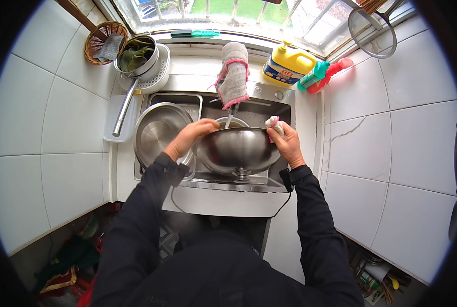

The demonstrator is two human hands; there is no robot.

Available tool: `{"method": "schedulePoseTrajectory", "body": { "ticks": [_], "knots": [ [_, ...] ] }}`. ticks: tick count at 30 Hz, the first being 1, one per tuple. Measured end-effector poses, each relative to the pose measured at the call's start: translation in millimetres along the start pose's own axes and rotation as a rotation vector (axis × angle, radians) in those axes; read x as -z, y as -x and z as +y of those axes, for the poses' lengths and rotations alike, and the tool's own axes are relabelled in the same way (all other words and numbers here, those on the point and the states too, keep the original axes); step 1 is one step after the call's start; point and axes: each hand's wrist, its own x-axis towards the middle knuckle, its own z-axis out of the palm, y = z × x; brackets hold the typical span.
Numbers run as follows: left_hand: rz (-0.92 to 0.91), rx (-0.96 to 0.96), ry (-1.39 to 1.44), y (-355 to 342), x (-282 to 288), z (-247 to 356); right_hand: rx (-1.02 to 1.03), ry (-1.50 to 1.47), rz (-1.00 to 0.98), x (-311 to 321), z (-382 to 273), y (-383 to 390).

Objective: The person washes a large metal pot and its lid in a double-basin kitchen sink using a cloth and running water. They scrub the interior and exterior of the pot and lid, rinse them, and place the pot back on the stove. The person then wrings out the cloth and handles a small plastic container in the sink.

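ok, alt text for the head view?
A domed steel lid is held tilted over a sink, left hand at one side of its rim, right hand at the other, gripping a pink-edged cloth. Water runs behind it; a steel basin sits left.

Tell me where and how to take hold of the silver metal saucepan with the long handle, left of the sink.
Likely best by its long silver metal handle, near the free end, with the left hand coming from the person's side: the handle slants toward the person, away from the round saucepan body.
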Motion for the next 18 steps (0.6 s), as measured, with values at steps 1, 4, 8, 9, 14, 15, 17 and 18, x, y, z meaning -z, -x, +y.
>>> {"method": "schedulePoseTrajectory", "body": {
  "ticks": [1,4,8,9,14,15,17,18],
  "knots": [
    [-0.018,0.013,0.002,-10,5,5,0.029,0.028,0.004,-2,-4,0],
    [0.03,0.046,-0.155,-38,17,14,0.103,0.154,-0.029,-6,-18,-4],
    [0.123,-0.014,-0.216,-66,24,17,0.072,0.233,-0.012,-8,-33,-8],
    [0.15,-0.095,-0.176,-71,27,20,0.088,0.213,-0.007,-8,-34,-9],
    [0.141,-0.214,-0.375,-56,7,29,0.08,0.203,-0.009,-5,-36,-11],
    [0.129,-0.187,-0.511,-43,-5,26,0.08,0.181,-0.032,-4,-37,-13],
    [0.12,-0.21,-0.594,-16,-28,22,0.015,0.156,-0.089,-7,-42,-16],
    [0.162,-0.267,-0.699,-7,-40,20,0.099,0.191,-0.083,-11,-46,-16]
  ]
}}
